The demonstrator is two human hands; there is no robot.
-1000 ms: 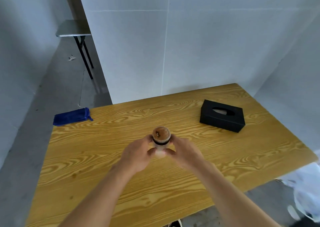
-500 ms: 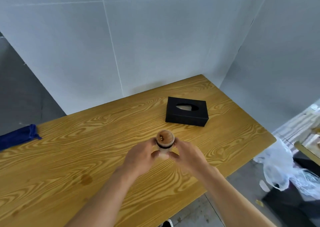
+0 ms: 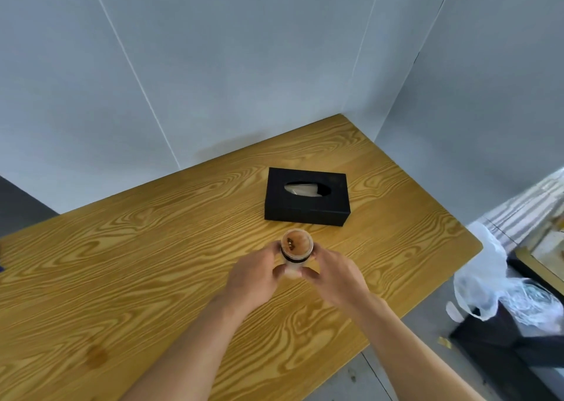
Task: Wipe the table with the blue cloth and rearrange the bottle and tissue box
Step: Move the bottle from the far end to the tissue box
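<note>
A: State the grip.
B: Left hand (image 3: 253,278) and right hand (image 3: 337,275) clamp opposite sides of the small frosted bottle with wooden cap (image 3: 296,252), upright over the yellow wood-grain table (image 3: 152,248).
A: Handling?
B: Probably light, rigid, smooth; hold below the cap band. The black tissue box (image 3: 308,200) lies just beyond the grip.

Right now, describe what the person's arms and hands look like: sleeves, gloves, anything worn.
Both forearms are bare as far as the frame shows, with no sleeves in view. The left hand and right hand wear no gloves. No watch, bracelet or ring can be seen on either wrist or on the visible fingers.
</note>
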